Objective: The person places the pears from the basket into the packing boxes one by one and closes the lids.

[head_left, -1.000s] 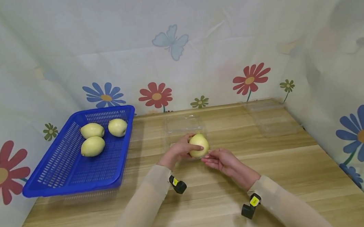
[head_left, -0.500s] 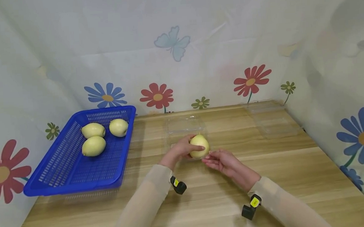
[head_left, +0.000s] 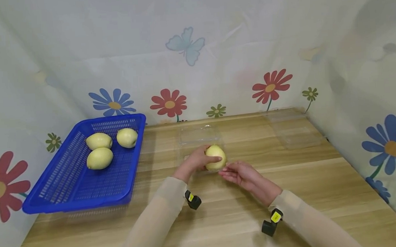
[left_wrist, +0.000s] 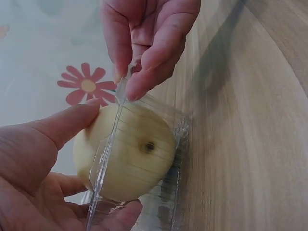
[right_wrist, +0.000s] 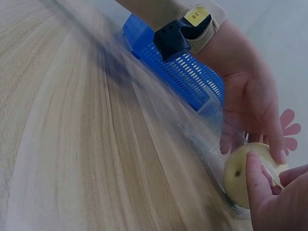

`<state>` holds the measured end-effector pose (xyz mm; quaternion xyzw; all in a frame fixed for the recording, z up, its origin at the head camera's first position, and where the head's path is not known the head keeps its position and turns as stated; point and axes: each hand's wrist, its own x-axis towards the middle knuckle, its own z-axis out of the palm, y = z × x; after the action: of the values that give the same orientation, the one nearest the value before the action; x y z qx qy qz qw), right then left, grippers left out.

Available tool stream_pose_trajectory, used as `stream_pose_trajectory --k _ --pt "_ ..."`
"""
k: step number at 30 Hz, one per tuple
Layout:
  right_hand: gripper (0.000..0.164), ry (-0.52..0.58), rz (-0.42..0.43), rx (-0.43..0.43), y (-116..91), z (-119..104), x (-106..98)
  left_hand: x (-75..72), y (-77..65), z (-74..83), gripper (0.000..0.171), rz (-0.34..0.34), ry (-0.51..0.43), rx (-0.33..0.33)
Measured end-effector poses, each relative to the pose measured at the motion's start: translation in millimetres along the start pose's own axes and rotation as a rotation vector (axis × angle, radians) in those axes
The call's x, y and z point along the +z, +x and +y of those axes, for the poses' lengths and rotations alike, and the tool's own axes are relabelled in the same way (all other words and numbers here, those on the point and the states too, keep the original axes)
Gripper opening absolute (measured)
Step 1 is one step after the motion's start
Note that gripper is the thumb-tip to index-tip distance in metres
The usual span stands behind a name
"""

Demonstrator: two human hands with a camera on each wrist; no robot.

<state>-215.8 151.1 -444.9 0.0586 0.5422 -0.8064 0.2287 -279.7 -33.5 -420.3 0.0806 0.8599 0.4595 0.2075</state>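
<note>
nearest are two pale sleeves [head_left: 154, 221], reaching in from the lower edge of the head view over a wood-grain table [head_left: 230, 222]. a small black camera sits at each wrist: the left camera [head_left: 193, 200] and the right camera [head_left: 269, 227], both with a yellow label.

just beyond, the right hand [head_left: 242, 175] pinches the rim of a clear plastic box [head_left: 198, 134] between thumb and fingers, close beside the pear. the left hand [head_left: 197, 160] grips that yellow pear [head_left: 216, 155], its thumb laid across the fruit and its fingers curled round the other side. the pear is at the near end of the box, to the right, with its stem pointing up in the head view. the left wrist view shows its dark-spotted base through the ribbed clear plastic. whether the pear touches the bottom of the box, i cannot tell.

the rest of the box stretches away behind the hands. to the left stands a blue slatted basket [head_left: 97, 190] with three pears [head_left: 100, 158] lying toward its far end, two touching or nearly so and one against the right wall. farther off at the right, a second clear plastic piece [head_left: 301, 137] lies near the table's back corner. behind everything hangs a pale cloth [head_left: 244, 54] printed with flowers and a blue butterfly [head_left: 186, 46].
</note>
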Motion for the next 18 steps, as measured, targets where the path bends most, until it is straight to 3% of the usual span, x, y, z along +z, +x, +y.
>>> stream_pose_trajectory --k 7,18 --pt "0.012 -0.004 0.0 0.002 2.1 0.1 -1.5 -5.3 -0.8 1.0 0.08 -0.011 0.052 -0.008" --pt "0.011 -0.01 0.017 0.003 1.9 -1.1 -0.8 -13.2 1.1 3.5 0.072 -0.1 0.179 0.0"
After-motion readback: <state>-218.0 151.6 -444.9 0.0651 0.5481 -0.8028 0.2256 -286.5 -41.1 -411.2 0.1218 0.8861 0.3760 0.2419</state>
